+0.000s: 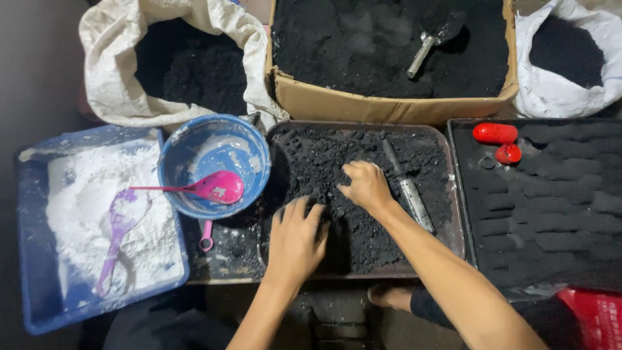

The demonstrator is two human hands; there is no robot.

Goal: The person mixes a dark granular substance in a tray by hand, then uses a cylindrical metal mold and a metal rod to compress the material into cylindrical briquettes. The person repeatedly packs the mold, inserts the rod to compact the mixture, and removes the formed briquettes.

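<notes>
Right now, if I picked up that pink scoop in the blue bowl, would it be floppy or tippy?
Probably stiff and light: the pink scoop looks like thin moulded plastic. It might tip easily, since its long handle hangs past the blue bowl rim. White powder on it could make it slippery.
</notes>
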